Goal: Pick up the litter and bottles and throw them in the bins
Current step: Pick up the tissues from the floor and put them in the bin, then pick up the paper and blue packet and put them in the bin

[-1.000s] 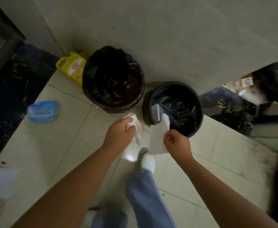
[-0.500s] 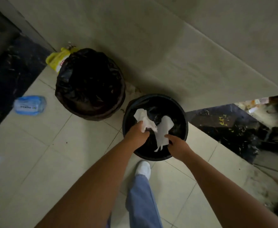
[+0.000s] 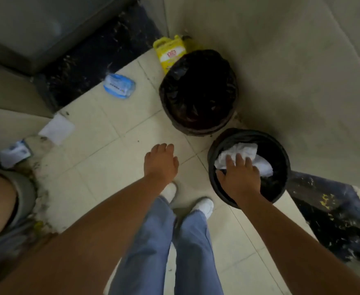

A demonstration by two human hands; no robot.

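White crumpled paper (image 3: pixel 245 155) is lying inside the smaller black bin (image 3: pixel 281 145), resting high against the black liner near the rim. We are holding our right hand (image 3: pixel 239 177) over this bin with the fingers spread and the palm facing down; the fingertips are overlapping the paper, though we cannot tell whether they are touching it. Our left hand (image 3: pixel 161 161) is hanging open and empty over the tiled floor (image 3: pixel 115 158), fingers loosely extended, well apart from both bins.

The larger black bin (image 3: pixel 198 92) is standing just beside the smaller one, closer to the wall, lined with a dark bag. A yellow jug (image 3: pixel 170 53) is sitting behind it, touching or nearly touching its rim. A blue plastic packet (image 3: pixel 119 86) is lying on the floor to the left of the larger bin. Farther left, a white sheet of paper (image 3: pixel 56 128) is lying flat on the tiles, and what appears to be another small blue-and-white wrapper (image 3: pixel 15 153) is lying near the frame edge. We are standing in blue trousers (image 3: pixel 164 241) and white shoes (image 3: pixel 203 206) between the hands.
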